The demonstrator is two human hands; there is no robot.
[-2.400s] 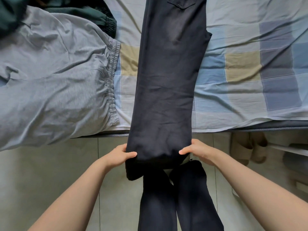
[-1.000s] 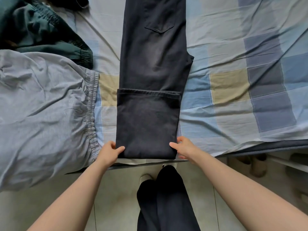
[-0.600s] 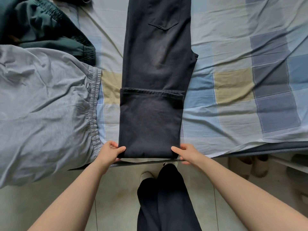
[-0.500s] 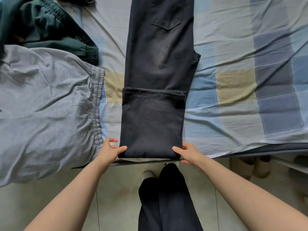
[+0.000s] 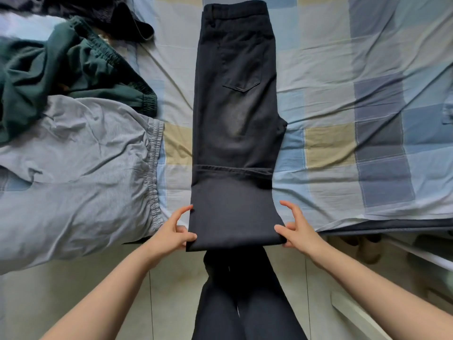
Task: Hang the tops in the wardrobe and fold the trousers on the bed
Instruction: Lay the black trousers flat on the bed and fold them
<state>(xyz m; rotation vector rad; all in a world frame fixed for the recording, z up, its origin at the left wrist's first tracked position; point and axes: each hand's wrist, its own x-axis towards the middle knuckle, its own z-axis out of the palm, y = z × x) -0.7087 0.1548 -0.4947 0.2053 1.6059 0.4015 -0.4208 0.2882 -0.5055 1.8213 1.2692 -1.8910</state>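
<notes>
Both hands pinch the near folded end of the black trousers (image 5: 235, 123) on the checked bed sheet (image 5: 343, 99): left hand (image 5: 171, 233) and right hand (image 5: 297, 229) at opposite corners

Black trousers (image 5: 235, 133) lay lengthwise on the checked bed (image 5: 355, 99), waistband at the far end, the hem end doubled back so its edge crossed the legs below the back pocket. The left hand (image 5: 171, 233) pinched the near left corner of the fold, thumb on top; the right hand (image 5: 297, 228) pinched the near right corner, its other fingers spread. Grey trousers (image 5: 78, 173) lay just left, a green garment (image 5: 61, 74) beyond them. The person's dark-clad legs (image 5: 245, 298) stood on the tiled floor (image 5: 73, 290).
</notes>
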